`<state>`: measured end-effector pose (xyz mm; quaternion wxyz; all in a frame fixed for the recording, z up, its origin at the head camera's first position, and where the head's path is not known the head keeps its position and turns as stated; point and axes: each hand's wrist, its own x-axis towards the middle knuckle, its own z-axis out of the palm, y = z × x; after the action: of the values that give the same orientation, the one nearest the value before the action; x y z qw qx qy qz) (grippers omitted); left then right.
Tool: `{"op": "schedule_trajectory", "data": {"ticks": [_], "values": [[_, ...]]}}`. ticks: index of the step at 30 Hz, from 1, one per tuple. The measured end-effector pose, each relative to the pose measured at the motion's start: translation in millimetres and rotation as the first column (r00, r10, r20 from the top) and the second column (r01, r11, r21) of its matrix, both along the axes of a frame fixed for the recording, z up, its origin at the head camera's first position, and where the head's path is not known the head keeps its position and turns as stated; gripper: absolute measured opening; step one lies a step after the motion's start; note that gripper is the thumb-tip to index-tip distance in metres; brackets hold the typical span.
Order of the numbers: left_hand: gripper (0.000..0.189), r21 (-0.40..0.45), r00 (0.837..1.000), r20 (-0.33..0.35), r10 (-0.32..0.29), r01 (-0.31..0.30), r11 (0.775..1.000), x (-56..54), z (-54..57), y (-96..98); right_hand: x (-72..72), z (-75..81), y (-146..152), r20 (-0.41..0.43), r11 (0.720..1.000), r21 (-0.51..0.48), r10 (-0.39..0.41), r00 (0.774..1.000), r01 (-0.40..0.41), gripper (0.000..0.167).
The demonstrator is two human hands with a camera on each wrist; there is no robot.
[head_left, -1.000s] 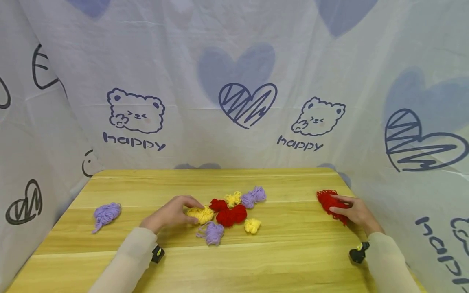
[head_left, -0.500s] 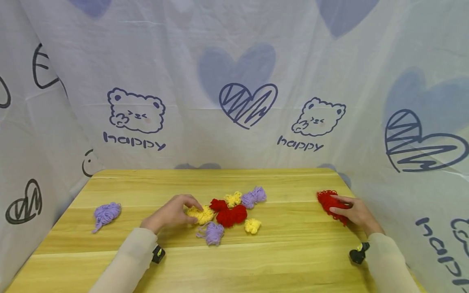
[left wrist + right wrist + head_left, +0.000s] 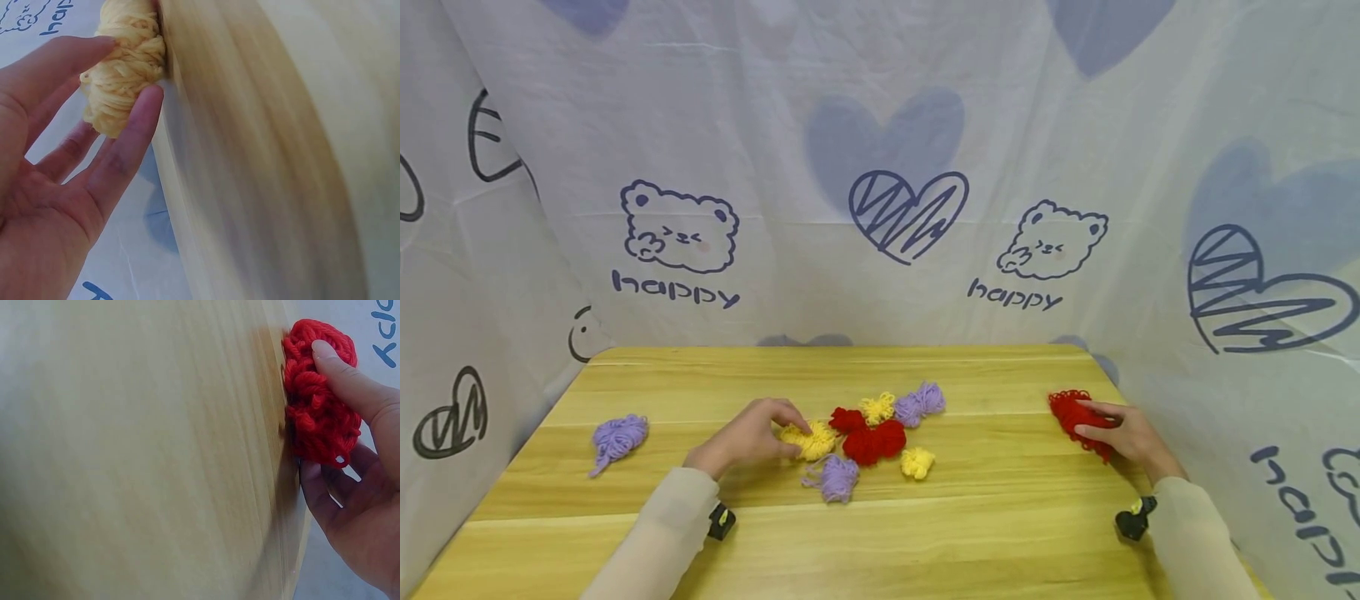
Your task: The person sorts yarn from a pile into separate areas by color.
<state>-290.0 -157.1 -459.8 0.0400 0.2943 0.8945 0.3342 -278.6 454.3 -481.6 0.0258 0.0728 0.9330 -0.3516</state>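
Observation:
My left hand (image 3: 754, 435) is at the left side of a yellow yarn bundle (image 3: 812, 441). In the left wrist view its thumb and fingers curl round the near end of that bundle (image 3: 128, 69), which lies low at the tabletop. On the right, my right hand (image 3: 1129, 433) grips a loopy red yarn bundle (image 3: 1078, 421) near the table's right edge. The right wrist view has the thumb pressed on the red yarn (image 3: 322, 406) and the other fingers behind and below it, partly hidden.
Beside the left hand's bundle lie a purple yarn bundle (image 3: 837, 479), red yarn (image 3: 874, 442), small yellow bundles (image 3: 917, 462) and another purple one (image 3: 919, 404). A separate purple bundle (image 3: 618, 440) sits far left on the wooden table (image 3: 925, 542). A printed cloth (image 3: 790, 275) hangs behind.
My left hand has shifted very slightly left, and the near end of the yellow yarn bundle with it. The right hand and the red yarn have stayed in place.

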Motion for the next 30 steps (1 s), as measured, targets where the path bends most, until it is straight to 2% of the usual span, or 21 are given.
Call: {"op": "schedule_trajectory", "data": {"ticks": [15, 26, 30], "values": [[0.018, 0.035, 1.0, -0.006, 0.029, -0.029, 0.999, -5.6, 6.7, -8.5, 0.1, 0.3, 1, 0.009, 1.0, -0.025, 0.003, 1.0, -0.003, 0.079], [0.02, 0.077, 0.996, -0.088, 0.023, -0.017, 0.997, -12.1, 14.2, -13.3, -2.3, -3.4, 3, 0.015, 1.0, -0.031, 0.0, 1.0, 0.0, 0.082], [0.021, 0.078, 0.994, -0.102, 0.038, -0.03, 0.996, -15.5, 16.1, -14.5, -1.9, -3.3, 2, 0.015, 1.0, -0.027, -0.001, 1.0, 0.002, 0.082]]}}
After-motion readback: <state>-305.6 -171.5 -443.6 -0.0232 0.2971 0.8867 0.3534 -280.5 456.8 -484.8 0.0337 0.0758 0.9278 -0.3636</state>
